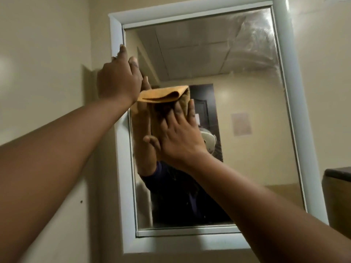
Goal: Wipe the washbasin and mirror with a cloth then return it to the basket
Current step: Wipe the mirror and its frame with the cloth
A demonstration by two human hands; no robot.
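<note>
While the right hand point(178, 137) lies flat with its fingers spread, it presses a folded orange cloth point(167, 95) against the glass of the mirror point(237, 103), palm toward the surface rather than closed around the fabric. The cloth sits in the left-centre part of the glass, its upper fold sticking out above the fingertips and toward the other wrist. The left hand point(118, 78) is open too, fingers extended and resting on the left side of the white frame point(115, 37), near the upper corner, with the fingertips reaching the edge of the glass. Both bare forearms stretch up from the lower corners. Smeared streaks show on the upper right of the glass. Cream wall point(47, 44) surrounds the frame, and a dark-topped surface point(338, 172) edges in at the right.
</note>
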